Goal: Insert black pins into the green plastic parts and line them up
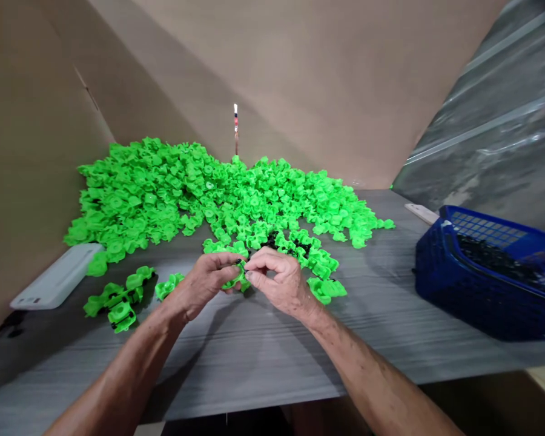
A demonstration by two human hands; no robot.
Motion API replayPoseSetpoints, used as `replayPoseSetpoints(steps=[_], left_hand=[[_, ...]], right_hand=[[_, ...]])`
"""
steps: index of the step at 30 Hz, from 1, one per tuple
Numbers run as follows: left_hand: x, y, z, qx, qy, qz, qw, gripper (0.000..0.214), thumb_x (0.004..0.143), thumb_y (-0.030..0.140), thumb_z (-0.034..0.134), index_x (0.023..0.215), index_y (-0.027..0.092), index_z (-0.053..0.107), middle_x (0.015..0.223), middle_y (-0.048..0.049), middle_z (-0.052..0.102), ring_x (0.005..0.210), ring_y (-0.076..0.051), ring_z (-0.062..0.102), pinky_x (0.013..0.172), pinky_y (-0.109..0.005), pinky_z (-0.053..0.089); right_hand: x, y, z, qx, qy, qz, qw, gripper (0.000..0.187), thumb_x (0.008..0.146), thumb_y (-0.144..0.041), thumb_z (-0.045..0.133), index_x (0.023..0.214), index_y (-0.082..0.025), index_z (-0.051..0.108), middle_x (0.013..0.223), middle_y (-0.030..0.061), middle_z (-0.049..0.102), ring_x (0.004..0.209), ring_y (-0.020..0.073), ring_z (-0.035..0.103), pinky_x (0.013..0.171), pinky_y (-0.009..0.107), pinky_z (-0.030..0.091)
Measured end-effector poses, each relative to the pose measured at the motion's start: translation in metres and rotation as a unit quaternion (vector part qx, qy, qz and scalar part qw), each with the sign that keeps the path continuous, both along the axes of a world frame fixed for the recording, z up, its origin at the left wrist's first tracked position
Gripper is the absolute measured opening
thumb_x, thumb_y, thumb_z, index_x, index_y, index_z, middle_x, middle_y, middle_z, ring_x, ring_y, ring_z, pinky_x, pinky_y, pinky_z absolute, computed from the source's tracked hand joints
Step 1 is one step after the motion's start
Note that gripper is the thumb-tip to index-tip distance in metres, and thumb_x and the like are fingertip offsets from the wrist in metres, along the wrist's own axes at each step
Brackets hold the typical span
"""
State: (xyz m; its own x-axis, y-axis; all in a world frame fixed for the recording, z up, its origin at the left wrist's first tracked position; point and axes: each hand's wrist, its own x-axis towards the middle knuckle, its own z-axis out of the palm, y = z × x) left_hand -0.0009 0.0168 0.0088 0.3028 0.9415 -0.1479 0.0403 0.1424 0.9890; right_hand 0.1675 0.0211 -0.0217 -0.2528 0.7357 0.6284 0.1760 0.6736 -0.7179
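Between my two hands is a bright green plastic part (237, 280) with small black bits at its upper edge. My left hand (213, 272) pinches it from the left, thumb and fingers closed on it. My right hand (279, 278) meets it from the right, thumb and forefinger pressed together at a black bit; whether that bit is a separate small piece is hidden by the fingertips. Just beyond my hands lie loose black pieces (272, 240) among green parts. Left of my left wrist, several green parts with black pieces fitted (120, 297) lie on the table.
A large heap of green parts (163, 188) spreads along the back of the grey table (254, 369). On the right stands a blue basket (481, 297) holding black pieces (499, 257). A white power bank-like box (57, 277) lies at left, a pale flat object (421, 213) behind the basket.
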Motion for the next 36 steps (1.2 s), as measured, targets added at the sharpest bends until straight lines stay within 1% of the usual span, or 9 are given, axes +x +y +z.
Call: replayPoseSetpoints(steps=[4,7,13,16,18,21,26,29,36], left_hand=[[0.001,-0.002,-0.001,-0.021,0.012,0.027,0.999,0.041,0.061,0.032,0.069,0.095,0.010,0.064,0.060,0.0012,0.062,0.055,-0.013,0.058,0.052,-0.025,0.044],[0.003,-0.003,-0.002,-0.024,0.015,0.041,0.999,0.045,0.060,0.033,0.069,0.098,0.009,0.064,0.059,0.0011,0.061,0.055,-0.014,0.058,0.050,-0.025,0.045],[0.003,-0.004,-0.005,-0.008,-0.003,0.074,0.997,0.039,0.060,0.029,0.070,0.094,0.010,0.070,0.061,0.0009,0.061,0.054,-0.012,0.056,0.052,-0.025,0.044],[0.003,-0.004,-0.008,0.001,-0.033,0.079,0.996,0.033,0.065,0.031,0.070,0.091,0.012,0.072,0.070,-0.0015,0.064,0.059,-0.013,0.057,0.054,-0.026,0.046],[0.003,-0.003,-0.012,0.022,-0.050,0.080,0.995,0.031,0.069,0.038,0.070,0.087,0.013,0.074,0.075,-0.0025,0.064,0.061,-0.013,0.056,0.052,-0.025,0.046],[0.005,-0.001,-0.019,0.061,-0.052,0.088,0.993,0.033,0.070,0.044,0.072,0.082,0.013,0.074,0.074,-0.0021,0.063,0.058,-0.010,0.051,0.048,-0.022,0.043],[0.006,-0.001,-0.028,0.123,-0.010,0.124,0.985,0.037,0.073,0.046,0.070,0.092,0.014,0.075,0.076,-0.0028,0.066,0.056,-0.010,0.050,0.049,-0.023,0.043],[0.005,-0.003,-0.028,0.161,0.022,0.149,0.975,0.039,0.075,0.047,0.068,0.096,0.015,0.076,0.072,-0.0018,0.066,0.054,-0.011,0.050,0.051,-0.024,0.044],[0.007,-0.010,-0.022,0.230,0.093,0.197,0.948,0.029,0.076,0.042,0.065,0.089,0.019,0.078,0.057,0.0008,0.061,0.053,-0.014,0.051,0.056,-0.026,0.043]], right_hand=[[0.000,-0.001,-0.001,0.023,-0.017,-0.005,1.000,0.009,0.078,-0.011,0.060,0.076,-0.017,0.067,0.073,0.0019,0.062,0.066,0.0119,0.058,0.060,0.024,0.047],[0.000,-0.001,-0.001,0.046,-0.035,-0.009,0.998,0.010,0.079,-0.011,0.059,0.076,-0.017,0.067,0.073,0.0017,0.062,0.066,0.0121,0.059,0.060,0.024,0.047],[0.000,-0.002,0.001,0.085,-0.092,-0.022,0.992,0.015,0.083,-0.012,0.054,0.076,-0.019,0.065,0.075,0.0026,0.063,0.071,0.0134,0.060,0.066,0.026,0.049],[0.000,-0.004,0.002,0.097,-0.101,-0.025,0.990,0.016,0.084,-0.011,0.053,0.078,-0.019,0.066,0.077,0.0034,0.064,0.073,0.0139,0.061,0.067,0.027,0.050],[-0.001,-0.004,0.002,0.101,-0.101,-0.024,0.989,0.016,0.084,-0.011,0.053,0.078,-0.019,0.065,0.078,0.0034,0.064,0.073,0.0138,0.061,0.068,0.027,0.050],[-0.001,-0.005,0.001,0.101,-0.084,-0.026,0.991,0.016,0.083,-0.009,0.054,0.077,-0.019,0.065,0.076,0.0031,0.063,0.071,0.0133,0.061,0.066,0.026,0.049],[-0.003,-0.004,-0.001,0.099,-0.037,-0.036,0.994,0.014,0.080,-0.007,0.057,0.076,-0.017,0.066,0.076,0.0039,0.064,0.070,0.0135,0.062,0.065,0.026,0.050],[-0.004,-0.005,0.000,0.095,-0.024,-0.030,0.995,0.011,0.080,-0.009,0.060,0.078,-0.018,0.067,0.079,0.0036,0.064,0.073,0.0137,0.063,0.068,0.027,0.051],[-0.005,-0.006,0.001,0.070,-0.001,-0.020,0.997,0.008,0.079,-0.013,0.065,0.077,-0.019,0.070,0.079,0.0030,0.065,0.074,0.0139,0.063,0.069,0.028,0.052]])
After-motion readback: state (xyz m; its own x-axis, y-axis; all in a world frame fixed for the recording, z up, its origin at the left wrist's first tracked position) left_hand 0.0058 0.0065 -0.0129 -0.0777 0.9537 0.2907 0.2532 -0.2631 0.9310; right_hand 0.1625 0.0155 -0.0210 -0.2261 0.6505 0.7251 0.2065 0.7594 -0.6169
